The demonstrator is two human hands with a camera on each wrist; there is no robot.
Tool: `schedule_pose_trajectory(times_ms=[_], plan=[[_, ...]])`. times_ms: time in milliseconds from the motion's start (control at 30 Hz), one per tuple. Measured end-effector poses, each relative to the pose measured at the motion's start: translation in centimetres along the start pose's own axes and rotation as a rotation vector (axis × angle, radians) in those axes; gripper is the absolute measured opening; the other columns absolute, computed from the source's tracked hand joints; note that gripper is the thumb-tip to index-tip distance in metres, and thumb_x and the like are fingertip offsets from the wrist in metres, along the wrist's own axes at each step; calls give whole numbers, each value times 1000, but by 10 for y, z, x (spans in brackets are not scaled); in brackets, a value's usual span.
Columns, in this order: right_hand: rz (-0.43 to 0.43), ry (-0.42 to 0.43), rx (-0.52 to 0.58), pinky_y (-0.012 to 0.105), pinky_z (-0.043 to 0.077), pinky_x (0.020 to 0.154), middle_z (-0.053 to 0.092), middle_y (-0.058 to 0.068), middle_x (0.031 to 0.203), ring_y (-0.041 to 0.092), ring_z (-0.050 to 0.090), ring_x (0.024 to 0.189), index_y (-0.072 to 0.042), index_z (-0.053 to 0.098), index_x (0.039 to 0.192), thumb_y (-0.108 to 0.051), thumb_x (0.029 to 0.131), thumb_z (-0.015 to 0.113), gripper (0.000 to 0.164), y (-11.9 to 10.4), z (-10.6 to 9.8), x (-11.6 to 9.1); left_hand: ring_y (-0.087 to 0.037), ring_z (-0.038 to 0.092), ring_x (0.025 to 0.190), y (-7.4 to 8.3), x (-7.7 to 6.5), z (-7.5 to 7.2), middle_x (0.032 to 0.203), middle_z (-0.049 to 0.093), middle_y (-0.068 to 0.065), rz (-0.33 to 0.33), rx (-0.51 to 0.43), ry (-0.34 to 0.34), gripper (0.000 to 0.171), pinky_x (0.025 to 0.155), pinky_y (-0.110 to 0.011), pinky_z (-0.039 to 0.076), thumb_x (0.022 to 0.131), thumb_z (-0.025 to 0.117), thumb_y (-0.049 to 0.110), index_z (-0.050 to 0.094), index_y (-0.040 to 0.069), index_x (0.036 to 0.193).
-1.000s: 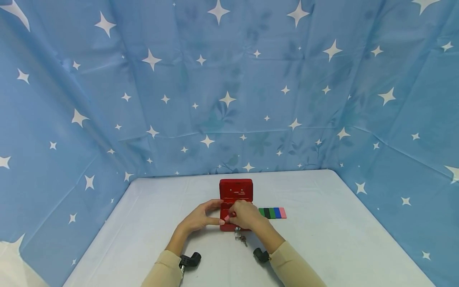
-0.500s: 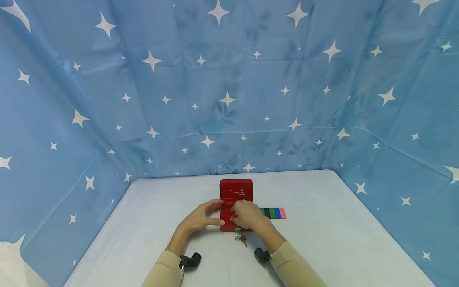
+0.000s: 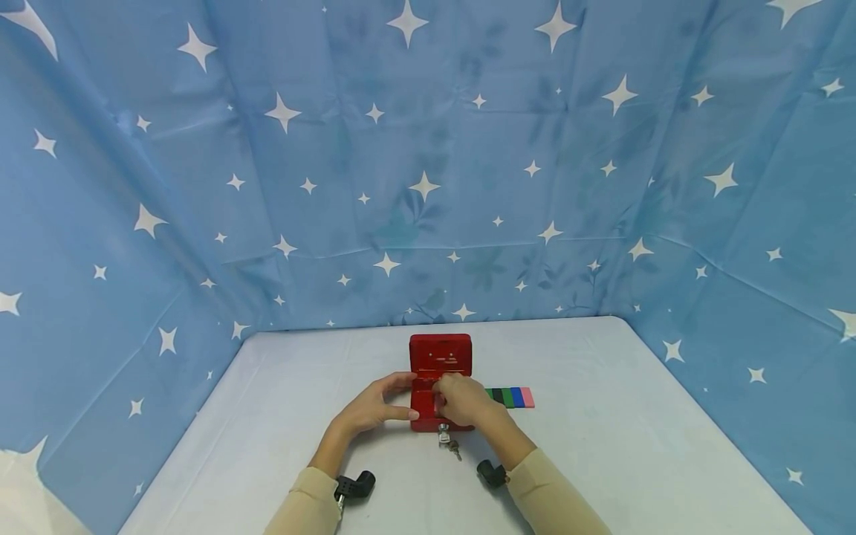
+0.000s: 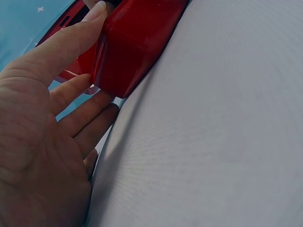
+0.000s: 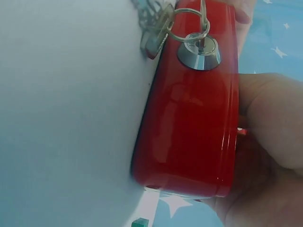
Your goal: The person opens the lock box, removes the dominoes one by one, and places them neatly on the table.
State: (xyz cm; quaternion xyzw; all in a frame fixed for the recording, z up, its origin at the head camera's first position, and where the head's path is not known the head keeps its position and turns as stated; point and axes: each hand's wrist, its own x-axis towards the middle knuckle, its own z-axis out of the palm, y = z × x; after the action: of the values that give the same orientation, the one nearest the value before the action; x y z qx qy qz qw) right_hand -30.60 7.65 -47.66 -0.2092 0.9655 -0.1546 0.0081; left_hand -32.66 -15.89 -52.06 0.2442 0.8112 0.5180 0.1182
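A red metal cash box stands on the table with its lid raised, in the head view. My left hand grips its left side, thumb at the front rim and fingers at the rear corner; the left wrist view shows the thumb on the box edge. My right hand reaches down inside the box, fingers curled round a small pink block that is mostly hidden. In the right wrist view the front wall covers those fingertips. A key sits in the lock, with more keys hanging from its ring.
Right of the box a row of flat coloured blocks, green, black, blue and pink, lies side by side. The white tabletop carries everything. A blue star-patterned curtain stands behind and at both sides.
My right hand has shifted slightly right inside the box, and the pink block has moved from the left part toward the middle, turning more upright in view. My left hand stays in place.
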Motion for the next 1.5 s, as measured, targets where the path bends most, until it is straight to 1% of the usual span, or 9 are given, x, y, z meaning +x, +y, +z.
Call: schedule_pose_trajectory(times_ms=[167, 433, 667, 967, 1167, 1300, 1500], plan=[[2, -10, 7, 44, 61, 93, 74, 2, 102, 18, 64, 92, -10, 78, 115, -19, 83, 88, 35, -1, -4, -2, -30, 48, 145, -1, 0, 0, 153, 56, -4, 2, 7, 2, 78, 121, -61, 36, 85, 86, 35, 51, 18, 152], [1, -9, 4, 43, 61, 94, 72, 2, 105, 18, 64, 97, -12, 75, 112, -18, 83, 87, 32, 0, -4, -1, -30, 48, 145, -1, 1, -1, 153, 56, -4, 9, 12, 1, 78, 122, -62, 35, 85, 86, 34, 51, 16, 153], [-19, 6, -4, 45, 61, 95, 71, 2, 110, 21, 66, 104, -12, 75, 119, -18, 81, 89, 41, 3, -3, 0, -29, 49, 145, 0, 2, -1, 152, 57, -4, 10, 28, 11, 77, 122, -61, 34, 85, 86, 34, 51, 18, 152], [-54, 45, -22, 45, 61, 96, 68, 3, 114, 20, 65, 107, -14, 76, 120, -17, 80, 89, 42, 4, -2, 0, -29, 48, 145, -2, 2, 0, 152, 57, -4, 6, 24, 14, 76, 122, -61, 34, 85, 86, 33, 52, 19, 152], [-49, 65, -1, 50, 59, 100, 67, 7, 127, 26, 60, 124, -15, 74, 124, -15, 78, 91, 49, 4, -6, -4, -29, 49, 145, -3, 3, 0, 152, 57, -3, 9, 18, 12, 76, 122, -61, 34, 85, 86, 33, 52, 19, 152], [-50, 63, 8, 53, 57, 103, 66, 9, 135, 30, 56, 134, -14, 73, 125, -17, 78, 91, 50, 6, -6, -4, -29, 49, 145, -3, 2, 0, 152, 57, -4, 10, 21, 13, 76, 122, -61, 34, 85, 86, 34, 52, 19, 151], [-56, 51, 23, 54, 56, 104, 65, 10, 138, 31, 56, 136, -14, 72, 125, -22, 81, 90, 48, 8, -6, -3, -29, 49, 145, -3, 1, 1, 152, 57, -4, 10, 18, 13, 76, 122, -60, 35, 85, 86, 34, 52, 18, 151]])
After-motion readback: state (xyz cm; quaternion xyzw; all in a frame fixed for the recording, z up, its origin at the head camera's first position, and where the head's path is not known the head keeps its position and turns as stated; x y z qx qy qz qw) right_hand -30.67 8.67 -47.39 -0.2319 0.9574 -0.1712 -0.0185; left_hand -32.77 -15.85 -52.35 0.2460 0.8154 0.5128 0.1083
